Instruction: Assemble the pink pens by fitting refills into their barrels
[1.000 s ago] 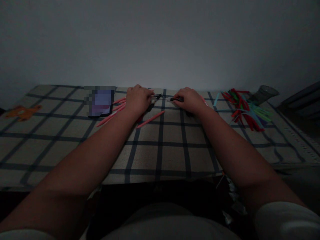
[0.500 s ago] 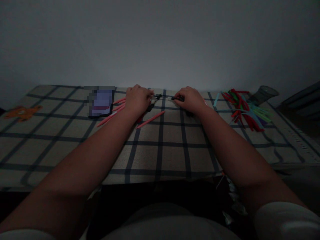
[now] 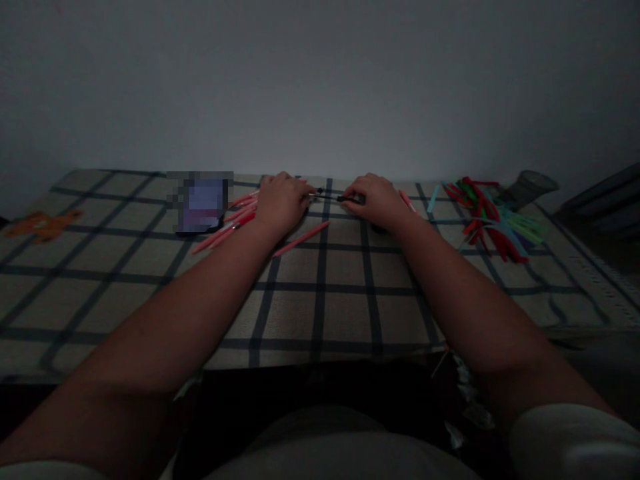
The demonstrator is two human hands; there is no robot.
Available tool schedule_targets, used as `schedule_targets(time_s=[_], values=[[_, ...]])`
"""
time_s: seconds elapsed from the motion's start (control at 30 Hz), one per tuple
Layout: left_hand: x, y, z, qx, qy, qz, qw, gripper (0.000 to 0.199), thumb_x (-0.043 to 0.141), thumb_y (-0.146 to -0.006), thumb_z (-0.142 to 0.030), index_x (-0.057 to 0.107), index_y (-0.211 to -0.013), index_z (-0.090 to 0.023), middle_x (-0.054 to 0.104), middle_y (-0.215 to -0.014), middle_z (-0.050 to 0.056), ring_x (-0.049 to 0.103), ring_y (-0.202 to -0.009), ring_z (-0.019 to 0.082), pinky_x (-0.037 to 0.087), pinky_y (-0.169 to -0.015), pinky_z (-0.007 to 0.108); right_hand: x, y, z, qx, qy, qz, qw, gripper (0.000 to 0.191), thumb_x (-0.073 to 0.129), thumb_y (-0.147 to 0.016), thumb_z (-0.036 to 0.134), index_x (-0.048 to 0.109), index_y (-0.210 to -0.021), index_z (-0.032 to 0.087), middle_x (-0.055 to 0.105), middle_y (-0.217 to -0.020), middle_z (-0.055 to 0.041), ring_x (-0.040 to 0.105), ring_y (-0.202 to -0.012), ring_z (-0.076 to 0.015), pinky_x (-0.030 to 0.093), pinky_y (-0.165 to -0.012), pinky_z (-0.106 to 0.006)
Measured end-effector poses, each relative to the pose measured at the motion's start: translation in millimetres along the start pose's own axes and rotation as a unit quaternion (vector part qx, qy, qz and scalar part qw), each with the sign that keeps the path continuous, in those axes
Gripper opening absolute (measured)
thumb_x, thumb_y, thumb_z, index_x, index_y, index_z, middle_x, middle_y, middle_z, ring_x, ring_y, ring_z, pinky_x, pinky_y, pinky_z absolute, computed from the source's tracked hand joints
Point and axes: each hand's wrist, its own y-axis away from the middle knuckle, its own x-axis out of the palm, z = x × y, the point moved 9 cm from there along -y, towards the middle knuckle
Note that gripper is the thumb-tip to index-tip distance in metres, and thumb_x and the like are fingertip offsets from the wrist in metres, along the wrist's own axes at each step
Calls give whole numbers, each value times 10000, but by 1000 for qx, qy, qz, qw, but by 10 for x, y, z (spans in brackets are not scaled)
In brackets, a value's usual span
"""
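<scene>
A slim black pen (image 3: pixel 330 197) spans the gap between my two hands over the far part of the table. My left hand (image 3: pixel 283 205) has its fingertips closed at the pen's left end, where a small dark tip shows. The thicker right end sits in the pinch of my right hand (image 3: pixel 374 201). Whether the pen is in one piece or in separate parts is too dim to tell. Several pink pens (image 3: pixel 217 238) lie beside and partly behind my left hand. A single pink pen (image 3: pixel 301 239) rests closer to me, and another pink pen (image 3: pixel 407 201) shows behind my right wrist.
A checked cloth (image 3: pixel 295 313) covers the table, which meets a plain wall. A phone (image 3: pixel 203 207) with a blurred screen lies left of the pens. An orange figure (image 3: pixel 43 225) is at far left. Red and green strips (image 3: pixel 487 217) and a tipped clear cup (image 3: pixel 530 189) are at right.
My left hand has shifted slightly right. The dark slanted piece by its fingers no longer shows at that angle; a thin dark length now runs straight between the hands.
</scene>
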Motion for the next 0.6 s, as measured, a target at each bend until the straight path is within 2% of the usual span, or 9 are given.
schedule_targets(time_s=[0.17,0.3,0.6], values=[[31,9,-77,32,-9,6,999,375,555,-1071,-289,823,-1331,-325,804,-1330,105,628,-1262,347,447,-1054,512,11,-3,78,-24,-17,2,1000,204,698,-975,332,821,-1100,227,793,-1141,-130,637,-1128,-333,450,-989,-462],[70,14,-154,62,-22,16,998,391,535,-1087,-321,806,-1368,-339,802,-1319,96,632,-1285,335,446,-1069,497,22,-2,137,-45,-29,-2,999,189,706,-962,306,814,-1093,221,792,-1129,-134,641,-1121,-335,453,-992,-463],[152,-6,-186,109,-40,43,992,410,508,-1106,-351,775,-1417,-335,802,-1303,83,640,-1328,312,445,-1084,452,18,2,162,-70,-45,-11,996,182,678,-972,299,795,-1089,224,774,-1133,-134,624,-1128,-337,446,-999,-468]])
